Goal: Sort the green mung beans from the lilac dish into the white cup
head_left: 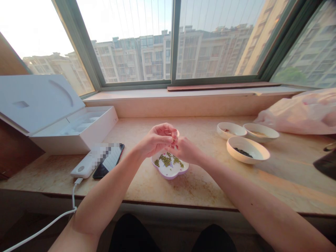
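Observation:
A flower-shaped white dish with a lilac outside (170,174) stands on the counter in front of me, with small green beans (166,160) scattered in it. My left hand (160,139) is above the dish's far part, its fingers curled and their tips pinched together. Against those fingertips, my right hand (188,151) is also closed, its fingers bent toward the left hand. Whatever lies between the fingertips is too small and too covered to name. Part of the dish is hidden beneath both hands.
To the right stand three pale bowls; the nearest bowl (258,154) contains dark pieces. A plastic bag (301,112) lies behind them. On the left are an open white box (76,136), a phone (110,162) and a white power bank (84,166) with a cable (74,196).

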`<state>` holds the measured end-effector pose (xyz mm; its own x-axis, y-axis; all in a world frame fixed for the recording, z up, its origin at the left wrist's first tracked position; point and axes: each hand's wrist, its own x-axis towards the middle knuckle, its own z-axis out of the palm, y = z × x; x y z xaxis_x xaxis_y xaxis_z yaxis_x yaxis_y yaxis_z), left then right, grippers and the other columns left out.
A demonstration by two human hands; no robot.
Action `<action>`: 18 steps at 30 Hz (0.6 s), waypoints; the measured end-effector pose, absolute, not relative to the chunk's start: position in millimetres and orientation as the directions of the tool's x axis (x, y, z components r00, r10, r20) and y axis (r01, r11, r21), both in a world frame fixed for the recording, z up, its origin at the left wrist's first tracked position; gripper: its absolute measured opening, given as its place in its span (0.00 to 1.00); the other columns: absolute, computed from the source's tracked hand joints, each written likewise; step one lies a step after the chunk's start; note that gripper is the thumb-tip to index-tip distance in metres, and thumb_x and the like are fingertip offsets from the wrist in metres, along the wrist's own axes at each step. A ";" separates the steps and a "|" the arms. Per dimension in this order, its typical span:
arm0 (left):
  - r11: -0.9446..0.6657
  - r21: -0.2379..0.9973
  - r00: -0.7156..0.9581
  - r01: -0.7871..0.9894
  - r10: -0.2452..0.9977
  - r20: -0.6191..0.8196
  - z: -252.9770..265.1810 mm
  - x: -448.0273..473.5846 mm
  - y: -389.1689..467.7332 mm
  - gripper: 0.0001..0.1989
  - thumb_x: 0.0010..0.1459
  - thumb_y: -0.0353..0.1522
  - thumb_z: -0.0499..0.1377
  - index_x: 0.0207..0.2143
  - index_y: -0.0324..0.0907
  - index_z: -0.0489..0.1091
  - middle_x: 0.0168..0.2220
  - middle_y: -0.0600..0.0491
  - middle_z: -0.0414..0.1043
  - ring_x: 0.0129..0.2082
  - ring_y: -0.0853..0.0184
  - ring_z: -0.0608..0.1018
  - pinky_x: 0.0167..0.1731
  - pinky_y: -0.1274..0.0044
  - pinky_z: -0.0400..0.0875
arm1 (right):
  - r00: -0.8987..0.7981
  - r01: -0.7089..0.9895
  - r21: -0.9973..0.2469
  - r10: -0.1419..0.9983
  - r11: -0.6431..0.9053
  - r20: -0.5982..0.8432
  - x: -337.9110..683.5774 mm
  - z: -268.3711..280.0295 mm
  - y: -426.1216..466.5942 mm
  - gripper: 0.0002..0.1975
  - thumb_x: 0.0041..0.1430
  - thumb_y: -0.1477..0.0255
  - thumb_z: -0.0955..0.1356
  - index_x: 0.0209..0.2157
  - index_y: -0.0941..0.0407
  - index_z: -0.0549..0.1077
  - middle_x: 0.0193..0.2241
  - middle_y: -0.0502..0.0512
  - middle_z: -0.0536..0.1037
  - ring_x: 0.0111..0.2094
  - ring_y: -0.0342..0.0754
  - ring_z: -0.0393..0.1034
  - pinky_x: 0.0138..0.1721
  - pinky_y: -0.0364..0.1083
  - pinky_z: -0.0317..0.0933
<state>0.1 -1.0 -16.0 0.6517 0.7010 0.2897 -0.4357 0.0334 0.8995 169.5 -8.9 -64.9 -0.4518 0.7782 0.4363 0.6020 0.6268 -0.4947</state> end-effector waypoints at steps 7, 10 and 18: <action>0.040 0.899 0.635 -0.435 0.721 0.275 -14.8 0.2 -1.4 0.17 0.37 0.30 0.73 0.30 0.41 0.70 0.28 0.58 0.71 0.25 0.75 0.72 0.30 0.79 0.70 | -0.631 0.578 -0.494 0.740 0.650 0.235 167.9 -63.5 -16.2 0.07 0.60 0.69 0.71 0.37 0.53 0.82 0.32 0.52 0.82 0.34 0.48 0.74 0.37 0.46 0.63; 0.031 0.895 0.641 -0.445 0.709 0.294 -16.2 0.4 -0.1 0.17 0.38 0.30 0.73 0.31 0.41 0.70 0.28 0.58 0.70 0.25 0.75 0.72 0.31 0.78 0.70 | -0.665 0.586 -0.491 0.729 0.645 0.165 169.2 -62.8 -16.1 0.10 0.57 0.67 0.72 0.40 0.51 0.82 0.35 0.52 0.83 0.36 0.50 0.75 0.38 0.46 0.63; 0.022 0.894 0.646 -0.447 0.700 0.305 -18.2 0.7 -1.4 0.16 0.40 0.31 0.73 0.31 0.41 0.71 0.29 0.58 0.70 0.25 0.75 0.72 0.31 0.78 0.69 | -0.661 0.642 -0.425 0.741 0.638 0.113 169.4 -66.1 -15.3 0.12 0.53 0.67 0.74 0.41 0.48 0.82 0.35 0.51 0.83 0.36 0.51 0.75 0.34 0.46 0.62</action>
